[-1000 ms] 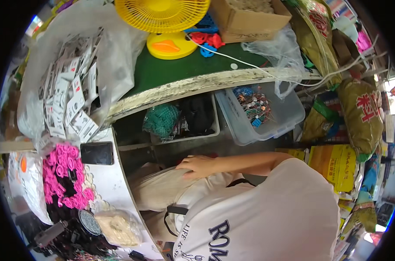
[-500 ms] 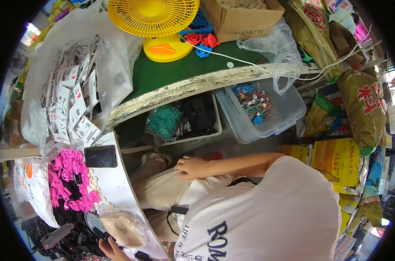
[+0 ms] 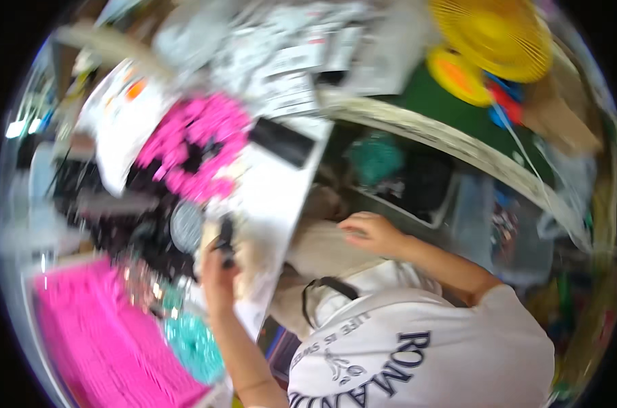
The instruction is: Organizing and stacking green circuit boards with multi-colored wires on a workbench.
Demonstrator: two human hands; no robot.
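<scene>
Over the white tabletop (image 3: 278,204) at left, my left hand (image 3: 220,272) is closed on a small black plastic part (image 3: 225,239); motion blur hides its exact kind. Just beyond that hand lies a grey round disc (image 3: 187,226) beside a heap of black parts (image 3: 125,221). Past them is a pile of pink plastic parts (image 3: 210,139) with a few white ones along its edge. My right hand (image 3: 368,232) is above my thigh, fingers loosely apart, holding nothing that I can see.
A dark phone (image 3: 281,141) lies near the tabletop's far end. Bagged white cards (image 3: 295,61) and a yellow fan (image 3: 492,41) stand on the green table (image 3: 417,102). Below it are bins (image 3: 473,217). A bright pink container (image 3: 98,333) and a teal bundle (image 3: 194,343) are at lower left.
The view has swung left, so things sit further right in it and blur. My left hand, with the black part, now shows further into view. My right hand looks slightly lifted from my thigh.
</scene>
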